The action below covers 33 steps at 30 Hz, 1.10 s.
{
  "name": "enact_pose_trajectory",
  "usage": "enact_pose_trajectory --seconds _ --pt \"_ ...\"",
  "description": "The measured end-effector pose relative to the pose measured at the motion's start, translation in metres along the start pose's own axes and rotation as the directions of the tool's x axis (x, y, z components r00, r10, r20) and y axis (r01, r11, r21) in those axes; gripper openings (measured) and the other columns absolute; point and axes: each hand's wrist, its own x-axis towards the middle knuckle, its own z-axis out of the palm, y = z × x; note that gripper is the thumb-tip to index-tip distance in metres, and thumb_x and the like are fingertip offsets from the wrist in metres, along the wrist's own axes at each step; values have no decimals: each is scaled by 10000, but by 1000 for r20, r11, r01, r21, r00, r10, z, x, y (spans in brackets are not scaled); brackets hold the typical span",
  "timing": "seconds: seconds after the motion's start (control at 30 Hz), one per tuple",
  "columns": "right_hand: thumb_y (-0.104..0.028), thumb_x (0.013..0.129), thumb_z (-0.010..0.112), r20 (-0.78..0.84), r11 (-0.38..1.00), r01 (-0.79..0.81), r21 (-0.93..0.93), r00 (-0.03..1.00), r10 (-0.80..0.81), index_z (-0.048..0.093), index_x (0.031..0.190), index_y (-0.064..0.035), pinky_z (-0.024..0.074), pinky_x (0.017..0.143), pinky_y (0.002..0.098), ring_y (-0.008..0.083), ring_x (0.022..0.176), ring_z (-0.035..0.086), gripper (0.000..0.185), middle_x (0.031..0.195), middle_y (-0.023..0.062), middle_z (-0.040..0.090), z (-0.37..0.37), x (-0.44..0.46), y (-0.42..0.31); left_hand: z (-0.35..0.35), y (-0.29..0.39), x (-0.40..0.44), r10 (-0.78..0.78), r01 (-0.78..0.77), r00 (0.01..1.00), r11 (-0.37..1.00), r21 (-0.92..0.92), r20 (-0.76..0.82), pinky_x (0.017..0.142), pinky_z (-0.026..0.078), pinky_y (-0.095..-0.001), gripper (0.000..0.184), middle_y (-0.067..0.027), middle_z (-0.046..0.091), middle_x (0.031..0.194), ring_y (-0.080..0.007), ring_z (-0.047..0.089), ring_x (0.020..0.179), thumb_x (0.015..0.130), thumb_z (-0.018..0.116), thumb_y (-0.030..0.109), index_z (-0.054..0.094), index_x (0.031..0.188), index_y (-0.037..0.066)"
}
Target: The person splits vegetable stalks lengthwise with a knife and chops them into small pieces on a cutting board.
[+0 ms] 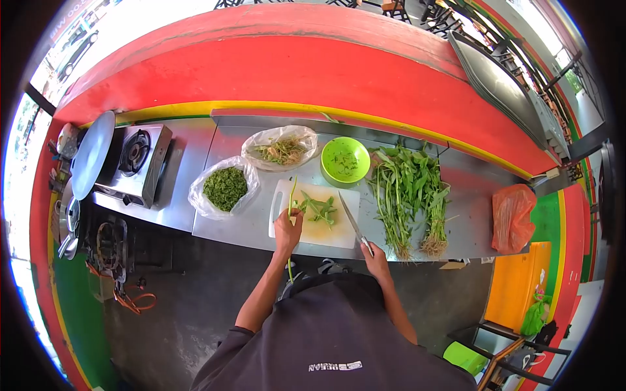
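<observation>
My left hand [288, 229] is closed round a long green stem [293, 193] at the left part of the white cutting board [339, 238]. Green leaves [319, 210] lie on the board beside it. In my right hand [375, 257] is a knife [351, 217], its blade pointing away from me over the board's right edge. Behind the board stands a green bowl [325, 171] with leaf pieces inside. Bunches of leafy greens with roots [405, 189] lie right of the board.
Two plastic bags, one with chopped greens [225, 189] and one with stems and roots [283, 151], stand at the back left. A gas stove [135, 156] is at the far left, an orange bag [513, 218] at the right. A red wall [293, 72] runs behind the counter.
</observation>
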Motion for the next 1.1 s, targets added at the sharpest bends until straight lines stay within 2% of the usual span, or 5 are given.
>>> enact_pose_trajectory --seconds 0.27,0.47,0.87,0.93,1.1 --pt "-422 1022 547 79 999 -39 -4 996 39 659 1233 -5 517 903 414 414 1058 683 481 1082 266 708 10 20 1 -9 23 24 -4 3 996 1000 -12 -88 575 476 -337 203 -112 744 821 -159 611 581 891 731 176 731 965 -13" --pt "-368 1036 554 12 999 10 45 1000 -10 667 1174 13 511 789 370 265 825 664 421 901 182 700 20 15 13 -4 -19 9 97 -96 995 988 118 -1 736 546 -434 167 -176 733 892 -363 711 809 872 728 174 712 918 15" --pt "-405 1033 536 -81 996 -51 74 995 57 655 1180 -3 517 842 488 468 1005 660 444 1044 269 699 37 -22 26 -15 -34 -31 -85 66 986 989 132 141 703 520 -475 358 -238 714 882 -427 694 817 1037 556 325 664 1025 -15" --pt "-356 1041 551 -178 999 34 11 983 -31 664 1166 6 515 749 382 270 778 668 399 848 175 681 46 -27 35 -18 -28 -34 -118 113 984 992 47 136 683 506 -471 389 -216 704 846 -408 686 772 1078 478 344 630 1038 -12" --pt "-372 1050 520 -135 998 0 70 991 9 646 1135 -11 487 612 397 250 631 638 391 696 140 625 62 -35 25 -26 -30 -38 -55 57 995 998 -23 81 642 477 -451 370 -171 682 786 -353 657 694 1108 402 332 567 1085 2"
